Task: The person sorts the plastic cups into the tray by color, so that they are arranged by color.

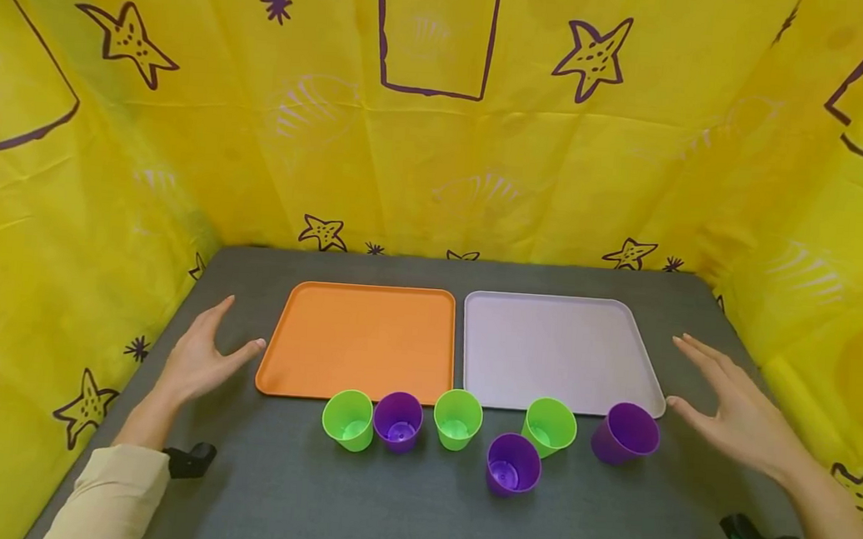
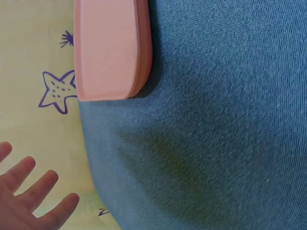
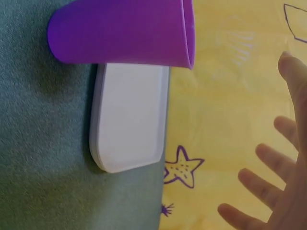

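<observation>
rightmost purple cup (image 3: pixel 120 32) stands near but apart from the right grip (image 1: pixel 747 421).

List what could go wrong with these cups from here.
The right hand might knock over the rightmost purple cup, the cup nearest to it. The leftmost green cup and leftmost purple cup stand so close together that grabbing one could bump the other.
</observation>
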{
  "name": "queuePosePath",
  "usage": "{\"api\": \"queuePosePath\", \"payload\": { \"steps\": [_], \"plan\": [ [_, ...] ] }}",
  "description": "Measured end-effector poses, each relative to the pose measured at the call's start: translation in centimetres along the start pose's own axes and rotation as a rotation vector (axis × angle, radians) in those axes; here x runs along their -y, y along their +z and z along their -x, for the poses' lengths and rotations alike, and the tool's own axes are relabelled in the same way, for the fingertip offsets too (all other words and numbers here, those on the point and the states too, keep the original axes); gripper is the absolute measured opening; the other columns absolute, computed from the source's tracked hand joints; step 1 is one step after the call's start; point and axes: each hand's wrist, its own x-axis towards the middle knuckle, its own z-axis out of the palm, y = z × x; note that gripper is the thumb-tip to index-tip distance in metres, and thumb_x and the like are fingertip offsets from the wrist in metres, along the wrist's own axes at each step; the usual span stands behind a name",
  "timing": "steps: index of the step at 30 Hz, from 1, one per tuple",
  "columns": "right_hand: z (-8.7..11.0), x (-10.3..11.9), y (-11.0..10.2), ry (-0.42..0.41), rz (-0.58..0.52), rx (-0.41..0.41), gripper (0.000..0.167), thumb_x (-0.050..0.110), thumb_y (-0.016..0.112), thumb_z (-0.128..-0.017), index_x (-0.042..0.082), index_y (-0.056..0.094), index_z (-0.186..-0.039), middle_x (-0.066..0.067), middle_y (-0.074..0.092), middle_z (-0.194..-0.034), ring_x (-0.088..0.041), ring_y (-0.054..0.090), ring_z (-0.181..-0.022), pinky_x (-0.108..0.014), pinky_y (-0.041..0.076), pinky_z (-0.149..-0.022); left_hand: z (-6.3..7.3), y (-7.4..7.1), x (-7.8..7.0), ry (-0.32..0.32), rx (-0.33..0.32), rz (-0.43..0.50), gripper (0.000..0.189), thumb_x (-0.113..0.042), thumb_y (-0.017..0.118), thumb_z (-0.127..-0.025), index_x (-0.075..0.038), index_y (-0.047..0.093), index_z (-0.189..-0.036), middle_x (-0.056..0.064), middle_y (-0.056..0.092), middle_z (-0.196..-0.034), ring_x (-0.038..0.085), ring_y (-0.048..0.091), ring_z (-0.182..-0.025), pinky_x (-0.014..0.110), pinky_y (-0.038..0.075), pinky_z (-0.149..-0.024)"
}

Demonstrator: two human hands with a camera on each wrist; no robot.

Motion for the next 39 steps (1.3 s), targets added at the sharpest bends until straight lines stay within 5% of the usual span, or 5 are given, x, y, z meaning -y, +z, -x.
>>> {"api": "queuePosePath", "payload": {
  "steps": [6, 12, 21, 32, 39],
  "plan": [
    [0.7, 0.6, 0.5, -0.007, -0.003, 0.002, 0.088, 0.013, 0.079, -0.069, 0.02, 0.034, -0.143, -0.008, 0.036, -0.145, -0.014, 0.03, -0.134, -0.005, 0.013, -0.105, 0.2, 0.7, 0.2, -0.039, -0.003, 0.046, 0.088, -0.05, 0.059, -0.084, -0.012, 0.014, -0.149, 0.028, 0.028, -0.142, 0.046, 0.039, -0.117, 0.067, 0.038, -0.081],
    [1.2, 1.4, 1.0, 0.008, -0.03, 0.018, 0.088, 0.014, 0.081, -0.067, 0.017, 0.035, -0.143, -0.01, 0.039, -0.142, 0.016, 0.019, -0.126, 0.004, 0.013, -0.094, 0.5, 1.3, 0.3, -0.068, -0.008, 0.082, 0.087, -0.048, 0.06, -0.083, -0.006, 0.018, -0.147, 0.027, 0.033, -0.14, 0.045, 0.043, -0.115, 0.062, 0.041, -0.082],
    [2.2, 2.1, 2.3, -0.016, -0.11, 0.027, 0.086, 0.009, 0.081, -0.066, 0.011, 0.038, -0.14, -0.011, 0.046, -0.133, 0.018, 0.029, -0.118, 0.005, 0.033, -0.083, 1.0, 2.4, 0.8, -0.111, -0.011, 0.108, 0.083, -0.048, 0.06, -0.084, -0.002, 0.026, -0.143, 0.026, 0.041, -0.136, 0.044, 0.05, -0.11, 0.057, 0.046, -0.082],
    [3.2, 2.2, 4.0, -0.015, -0.208, 0.058, 0.084, 0.006, 0.08, -0.068, 0.013, 0.038, -0.14, 0.008, 0.043, -0.138, 0.014, 0.041, -0.114, 0.0, 0.04, -0.083, 1.5, 3.5, 0.9, -0.143, -0.039, 0.136, 0.074, -0.042, 0.062, -0.084, 0.0, 0.035, -0.138, 0.025, 0.049, -0.128, 0.039, 0.06, -0.099, 0.045, 0.055, -0.07],
    [3.7, 2.3, 4.8, 0.005, -0.254, 0.092, 0.085, 0.007, 0.079, -0.069, 0.012, 0.035, -0.142, -0.008, 0.047, -0.136, 0.01, 0.049, -0.106, -0.002, 0.043, -0.081, 1.6, 4.1, 0.8, -0.166, -0.036, 0.14, 0.069, -0.036, 0.066, -0.083, 0.001, 0.04, -0.135, 0.025, 0.055, -0.121, 0.037, 0.062, -0.095, 0.03, 0.055, -0.061]
  ]
}}
